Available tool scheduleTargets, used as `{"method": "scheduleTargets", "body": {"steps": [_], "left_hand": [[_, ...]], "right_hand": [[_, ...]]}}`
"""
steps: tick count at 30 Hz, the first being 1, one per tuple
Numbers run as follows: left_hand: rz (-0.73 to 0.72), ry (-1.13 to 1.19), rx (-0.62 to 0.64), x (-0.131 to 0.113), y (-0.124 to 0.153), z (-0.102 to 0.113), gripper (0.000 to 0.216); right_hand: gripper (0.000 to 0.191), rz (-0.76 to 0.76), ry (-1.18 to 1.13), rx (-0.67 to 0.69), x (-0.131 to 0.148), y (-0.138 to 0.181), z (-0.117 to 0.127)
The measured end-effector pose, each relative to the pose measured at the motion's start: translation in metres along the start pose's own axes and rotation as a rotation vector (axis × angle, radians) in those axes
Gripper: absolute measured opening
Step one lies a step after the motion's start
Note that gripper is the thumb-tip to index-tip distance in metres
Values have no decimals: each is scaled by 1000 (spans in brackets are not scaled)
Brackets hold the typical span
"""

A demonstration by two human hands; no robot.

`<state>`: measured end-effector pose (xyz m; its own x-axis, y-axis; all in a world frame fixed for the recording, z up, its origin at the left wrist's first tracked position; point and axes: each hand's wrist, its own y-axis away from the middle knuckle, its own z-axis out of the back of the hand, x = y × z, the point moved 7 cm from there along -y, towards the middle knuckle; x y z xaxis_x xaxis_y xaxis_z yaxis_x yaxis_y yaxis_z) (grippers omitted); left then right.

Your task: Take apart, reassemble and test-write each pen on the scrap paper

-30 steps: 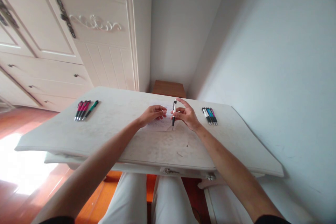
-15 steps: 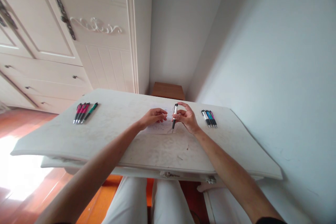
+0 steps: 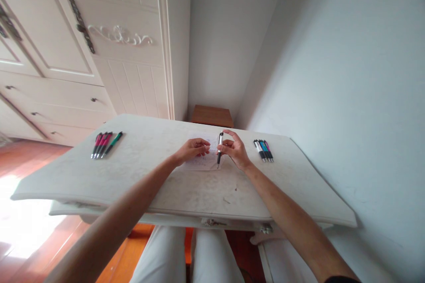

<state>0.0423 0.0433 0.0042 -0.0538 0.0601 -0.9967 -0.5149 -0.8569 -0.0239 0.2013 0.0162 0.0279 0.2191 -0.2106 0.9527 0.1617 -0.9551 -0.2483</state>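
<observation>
My right hand [image 3: 234,149] pinches a black and white pen [image 3: 219,149], held nearly upright with its tip down on a small sheet of paper [image 3: 202,163] in the middle of the white table [image 3: 133,181]. My left hand [image 3: 191,148] rests with curled fingers on the left part of the paper, pressing on it. A row of several pens, white, black, teal and pink [image 3: 263,150], lies just to the right of my right hand. Another group of pink and green pens [image 3: 105,144] lies far to the left.
A white wardrobe with drawers [image 3: 83,57] stands behind the table on the left. A brown wooden stand [image 3: 212,116] sits past the far edge, and a pale wall [image 3: 332,75] runs along the right. My legs in white trousers [image 3: 186,256] are under the table's near edge.
The view has shifted a little. The pen's top has tilted slightly and my right fingers have closed more around it; both hands stay over the paper.
</observation>
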Motion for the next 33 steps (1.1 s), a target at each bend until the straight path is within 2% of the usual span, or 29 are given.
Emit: {"method": "scheduleTargets", "body": {"steps": [10,33], "left_hand": [[-4,13,-4,0,0,1,52],[-8,-4,-9,1,0,1,53]], "right_hand": [[75,-54,31,-7,-11,-1,1],[76,-88,54,-13,-9,0,0]]}}
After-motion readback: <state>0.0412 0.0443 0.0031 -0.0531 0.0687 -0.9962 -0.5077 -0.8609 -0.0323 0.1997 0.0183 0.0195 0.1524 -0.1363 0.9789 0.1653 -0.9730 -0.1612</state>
